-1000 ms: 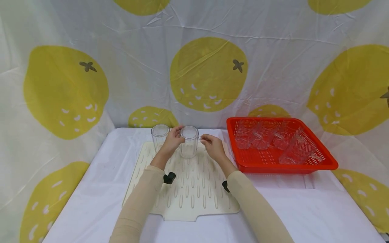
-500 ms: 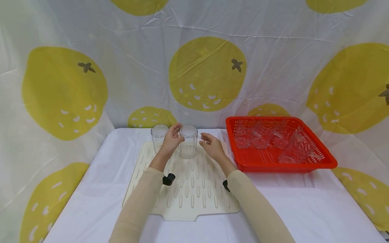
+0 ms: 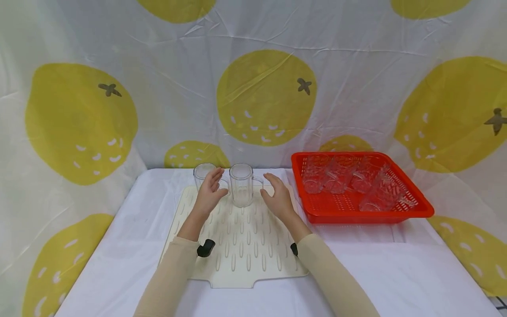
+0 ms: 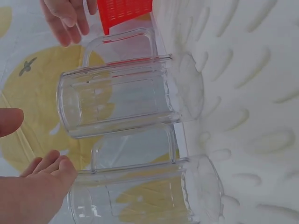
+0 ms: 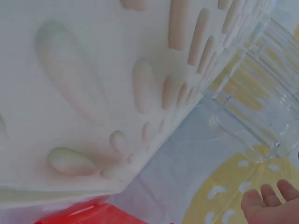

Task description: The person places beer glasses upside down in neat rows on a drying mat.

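Two clear glass mugs stand upright side by side at the back of a cream ribbed drying mat [image 3: 241, 246]. The right mug [image 3: 241, 187] has its handle turned to the right; the left mug [image 4: 135, 196] is partly covered by my left hand in the head view. My left hand [image 3: 207, 193] is in front of the left mug, fingers relaxed and holding nothing. To the right of the right mug's handle, my right hand [image 3: 276, 196] is spread, thumb apart from fingers, also holding nothing. In the right wrist view its fingertips [image 5: 268, 198] show apart from the mug.
A red plastic basket [image 3: 317, 215] stands to the right of the mat, with several clear glass mugs [image 3: 370, 176] lying in it. A white cloth covers the table [image 3: 396, 268]. Behind it hangs a white curtain [image 3: 166, 88] printed with yellow lemons.
My right hand has let go of the right mug's handle and opened. My left hand has moved left, away from that mug. The mugs stay standing on the mat.
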Motion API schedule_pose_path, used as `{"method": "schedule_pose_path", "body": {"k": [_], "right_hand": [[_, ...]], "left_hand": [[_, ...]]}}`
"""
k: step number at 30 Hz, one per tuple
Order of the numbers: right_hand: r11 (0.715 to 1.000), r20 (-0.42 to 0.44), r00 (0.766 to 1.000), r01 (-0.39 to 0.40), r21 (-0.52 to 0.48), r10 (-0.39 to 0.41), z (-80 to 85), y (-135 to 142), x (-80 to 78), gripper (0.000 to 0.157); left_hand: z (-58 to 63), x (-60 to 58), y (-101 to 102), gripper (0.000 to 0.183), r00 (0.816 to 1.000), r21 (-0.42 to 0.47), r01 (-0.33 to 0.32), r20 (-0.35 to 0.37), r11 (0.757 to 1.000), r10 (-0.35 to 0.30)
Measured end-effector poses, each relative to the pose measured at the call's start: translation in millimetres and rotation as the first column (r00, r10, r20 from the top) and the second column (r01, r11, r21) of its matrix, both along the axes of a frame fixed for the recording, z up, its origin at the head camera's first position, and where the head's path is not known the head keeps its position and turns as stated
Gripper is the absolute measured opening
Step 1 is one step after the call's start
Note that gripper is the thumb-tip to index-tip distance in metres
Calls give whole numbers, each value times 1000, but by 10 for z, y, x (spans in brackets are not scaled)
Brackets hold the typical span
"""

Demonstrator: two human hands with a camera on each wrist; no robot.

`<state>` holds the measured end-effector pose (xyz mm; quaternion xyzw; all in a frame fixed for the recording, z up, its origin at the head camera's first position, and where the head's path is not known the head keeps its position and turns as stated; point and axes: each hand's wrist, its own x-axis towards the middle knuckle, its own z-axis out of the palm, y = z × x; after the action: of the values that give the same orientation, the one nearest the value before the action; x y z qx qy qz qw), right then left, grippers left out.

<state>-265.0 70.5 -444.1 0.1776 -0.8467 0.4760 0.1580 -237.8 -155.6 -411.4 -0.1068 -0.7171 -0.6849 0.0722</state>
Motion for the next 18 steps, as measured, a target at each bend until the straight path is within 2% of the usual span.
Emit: {"method": "schedule_pose_path", "body": {"k": [9,18], "right_hand": [[999,-161,986,-36,-2,35,93,45,259,48],[998,-150,988,-45,-43,38,130,19,511,46]], "left_hand": [[-135,390,-225,67,1000,-90,4,5,996,-4],[-196,619,-255,67,1000,-142,27,4,989,-27]]}}
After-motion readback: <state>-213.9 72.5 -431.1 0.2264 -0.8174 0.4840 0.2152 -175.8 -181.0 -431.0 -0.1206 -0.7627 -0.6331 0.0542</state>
